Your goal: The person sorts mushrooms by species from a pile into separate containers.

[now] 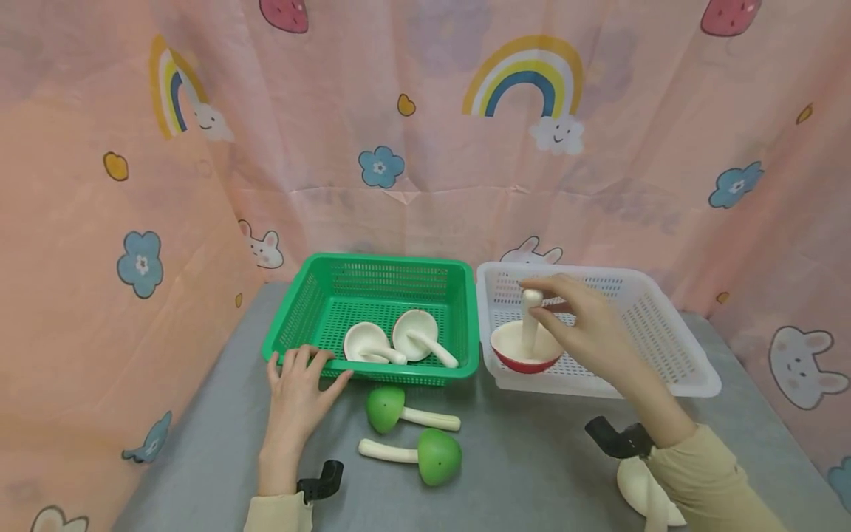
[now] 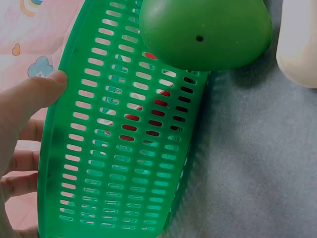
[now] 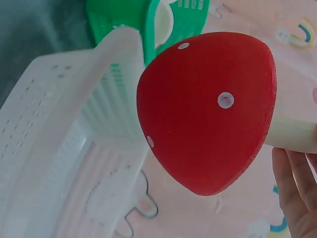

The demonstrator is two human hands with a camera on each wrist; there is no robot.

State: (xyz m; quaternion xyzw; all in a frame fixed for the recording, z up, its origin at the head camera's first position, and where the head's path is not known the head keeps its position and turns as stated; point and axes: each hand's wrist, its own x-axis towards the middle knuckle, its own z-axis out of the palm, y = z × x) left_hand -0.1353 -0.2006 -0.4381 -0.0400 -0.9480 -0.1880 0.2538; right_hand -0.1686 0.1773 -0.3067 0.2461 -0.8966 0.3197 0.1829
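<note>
Right hand (image 1: pixel 585 325) pinches red mushroom (image 1: pixel 527 347) by its stem over white basket (image 1: pixel 671 347), left hand (image 1: pixel 299 388) rests relaxed, fingers straight, on green basket (image 1: pixel 299 310) rim

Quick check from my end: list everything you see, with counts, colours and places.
Green slotted plastic basket: 1, on the grey table, left.
White slotted plastic basket: 1, right of it.
White-capped toy mushrooms: 2, lying in the green basket.
Green-capped toy mushrooms: 2, on the table in front of the green basket.
Red-capped toy mushroom: 1, cap down, over the white basket.
White toy mushroom: 1, on the table by the right sleeve, partly hidden.
Grey table: 1.
Pink cartoon-print cloth: backdrop.
Left hand: rests on the green basket's front rim.
Right hand: pinches the red-capped mushroom's stem.
</note>
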